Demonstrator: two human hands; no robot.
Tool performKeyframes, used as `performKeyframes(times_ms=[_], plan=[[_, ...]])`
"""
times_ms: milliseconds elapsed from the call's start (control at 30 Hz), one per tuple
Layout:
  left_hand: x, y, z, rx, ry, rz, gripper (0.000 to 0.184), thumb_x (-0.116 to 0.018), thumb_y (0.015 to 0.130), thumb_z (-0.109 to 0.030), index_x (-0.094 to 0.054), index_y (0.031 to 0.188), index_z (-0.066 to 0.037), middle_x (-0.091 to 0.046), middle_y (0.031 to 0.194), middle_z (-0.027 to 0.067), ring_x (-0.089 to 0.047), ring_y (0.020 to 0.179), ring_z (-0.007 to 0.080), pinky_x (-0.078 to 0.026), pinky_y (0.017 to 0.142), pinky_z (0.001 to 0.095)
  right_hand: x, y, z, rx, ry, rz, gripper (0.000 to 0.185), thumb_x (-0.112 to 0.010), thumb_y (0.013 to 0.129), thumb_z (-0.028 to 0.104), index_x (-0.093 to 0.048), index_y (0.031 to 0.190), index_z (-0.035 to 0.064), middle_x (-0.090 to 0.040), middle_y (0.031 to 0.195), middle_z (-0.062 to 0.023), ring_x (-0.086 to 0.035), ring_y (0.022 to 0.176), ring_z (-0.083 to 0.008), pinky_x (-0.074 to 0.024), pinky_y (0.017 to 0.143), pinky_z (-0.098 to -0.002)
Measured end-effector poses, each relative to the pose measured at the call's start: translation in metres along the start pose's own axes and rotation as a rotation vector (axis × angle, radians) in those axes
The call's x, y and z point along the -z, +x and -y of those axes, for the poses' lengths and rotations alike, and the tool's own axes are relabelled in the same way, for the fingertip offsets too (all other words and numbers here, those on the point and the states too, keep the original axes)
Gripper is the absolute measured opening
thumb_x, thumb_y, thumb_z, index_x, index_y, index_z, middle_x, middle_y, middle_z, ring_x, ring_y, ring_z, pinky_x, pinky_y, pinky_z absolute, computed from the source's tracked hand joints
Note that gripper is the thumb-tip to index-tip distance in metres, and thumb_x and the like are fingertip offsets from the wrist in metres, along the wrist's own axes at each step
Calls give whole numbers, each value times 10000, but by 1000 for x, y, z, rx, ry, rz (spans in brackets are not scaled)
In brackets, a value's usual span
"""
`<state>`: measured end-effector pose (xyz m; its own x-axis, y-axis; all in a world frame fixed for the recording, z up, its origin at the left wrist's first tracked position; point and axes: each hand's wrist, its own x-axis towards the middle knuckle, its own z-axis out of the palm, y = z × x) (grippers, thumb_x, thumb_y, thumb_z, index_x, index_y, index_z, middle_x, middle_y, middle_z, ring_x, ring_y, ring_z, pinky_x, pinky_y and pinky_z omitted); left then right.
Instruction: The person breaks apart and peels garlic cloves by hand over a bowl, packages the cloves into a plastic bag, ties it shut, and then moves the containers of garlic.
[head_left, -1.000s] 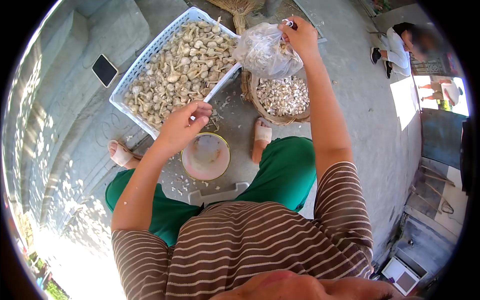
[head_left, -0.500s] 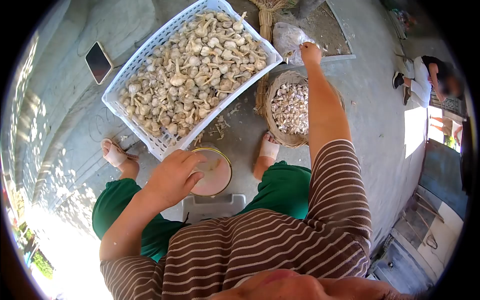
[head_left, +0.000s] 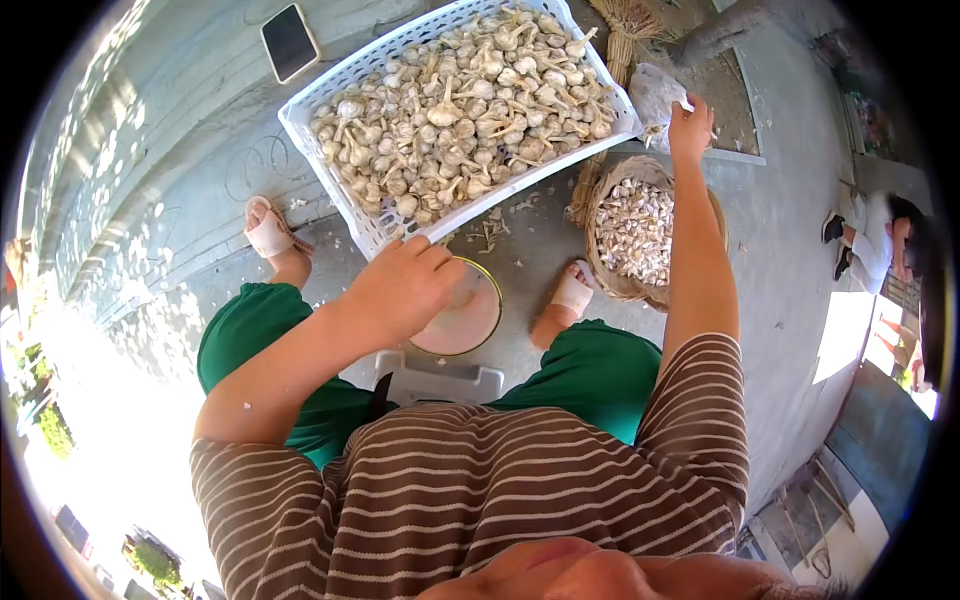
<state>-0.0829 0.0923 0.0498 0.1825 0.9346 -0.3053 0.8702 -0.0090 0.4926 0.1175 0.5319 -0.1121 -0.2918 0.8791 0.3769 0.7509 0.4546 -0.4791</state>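
Observation:
My left hand [head_left: 408,286] is at the near corner of a white plastic crate [head_left: 372,236], partly over a round, pale-topped container [head_left: 468,318]. Its fingers are bent and slightly apart, with nothing seen in them; the thumb is hidden. Whole garlic bulbs [head_left: 470,110] with dry stems fill the crate. On the far right, my right hand [head_left: 692,130] is closed at the edge of a clear plastic bag [head_left: 655,95]; its fingertips are partly hidden. Below that arm stands a wicker basket [head_left: 607,276] of loose garlic cloves [head_left: 635,230].
A phone [head_left: 290,43] lies left of the crate. A straw broom [head_left: 622,35] is behind the crate's right corner. Bits of garlic skin [head_left: 490,228] litter the concrete floor. A grey plastic stool [head_left: 440,378] shows between my knees. Another person [head_left: 875,240] is at the far right.
The view has shifted, so the crate and basket appear farther right and higher. My left hand has moved nearer the crate's corner, with fingers more bent. My right hand stays by the bag.

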Motion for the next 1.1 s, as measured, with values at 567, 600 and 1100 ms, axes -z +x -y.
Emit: performKeyframes(times_ms=[567,600,1100], plan=[[-148,7,196,673,94,-618,676,-608,783,-238,-288,1375,-175,-152,1439,229,-67,1309,510,-193,1035,583,-55,-133,262,5,-250,706,684,-572,772,519,-325,1360,272,-259,1414,-154,-183,1296,-462,-263,972,-620],[-149,11,188,660,83,-619,676,-608,783,-238,-288,1375,-175,-152,1439,229,-67,1309,510,-193,1035,583,-57,-143,269,-3,-265,701,684,-572,772,519,-325,1360,272,-259,1414,-154,-183,1296,-462,-263,972,-620],[-115,42,179,569,-276,-1118,461,-525,789,-85,-420,1236,-42,-305,1359,243,-254,1286,417,-224,1032,527,-43,-235,266,576,140,809,577,-645,751,207,-424,1270,328,-433,1203,-133,-449,1102,-349,-369,912,-514]])
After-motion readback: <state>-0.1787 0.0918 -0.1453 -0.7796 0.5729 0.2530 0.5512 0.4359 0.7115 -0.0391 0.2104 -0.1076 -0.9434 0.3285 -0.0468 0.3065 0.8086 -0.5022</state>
